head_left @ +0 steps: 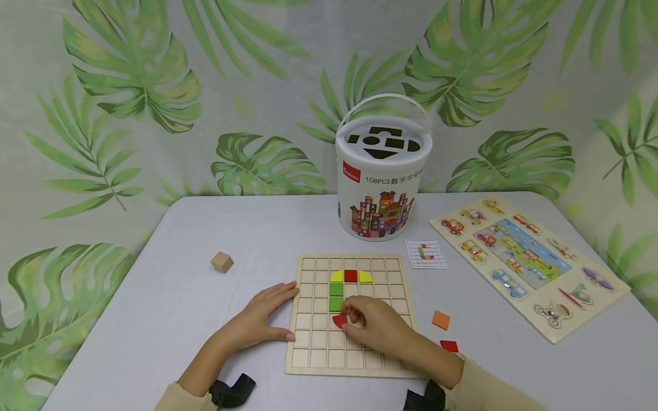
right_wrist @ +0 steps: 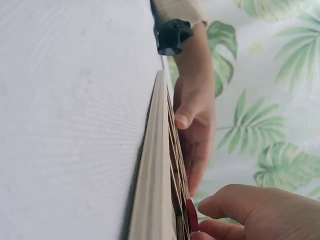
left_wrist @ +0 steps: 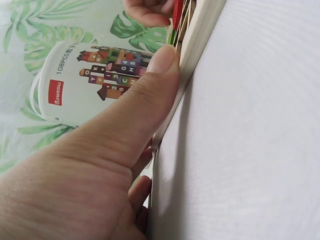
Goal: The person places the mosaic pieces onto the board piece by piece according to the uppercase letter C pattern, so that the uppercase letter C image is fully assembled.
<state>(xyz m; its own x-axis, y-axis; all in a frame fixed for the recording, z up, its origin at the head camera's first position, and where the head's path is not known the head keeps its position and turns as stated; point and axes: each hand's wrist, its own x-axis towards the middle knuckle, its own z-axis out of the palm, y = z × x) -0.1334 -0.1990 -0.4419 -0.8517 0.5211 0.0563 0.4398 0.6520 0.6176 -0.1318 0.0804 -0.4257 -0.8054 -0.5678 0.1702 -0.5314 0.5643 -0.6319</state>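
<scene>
A wooden grid board (head_left: 308, 357) lies on the white table. My left hand (head_left: 257, 319) rests against its left edge, fingers and thumb extended along the side. Over the board, my right hand (head_left: 382, 328) pinches a red rounded-corner tile (head_left: 338, 321) between thumb and finger, just below a column of two green square tiles (head_left: 336, 289). In the right wrist view the red tile (right_wrist: 192, 215) stands tilted at the grid. Above the green ones, a row holds a red square tile (head_left: 350, 276) between two yellow quarter-round tiles (head_left: 365, 277).
Right of the board lie an orange square tile (head_left: 441, 319), another red tile (head_left: 449, 346) and a small pattern card (head_left: 426, 254). A white lidded bucket (head_left: 377, 194) stands behind. A vehicle puzzle board (head_left: 534, 268) lies far right, a wooden cube (head_left: 222, 262) left.
</scene>
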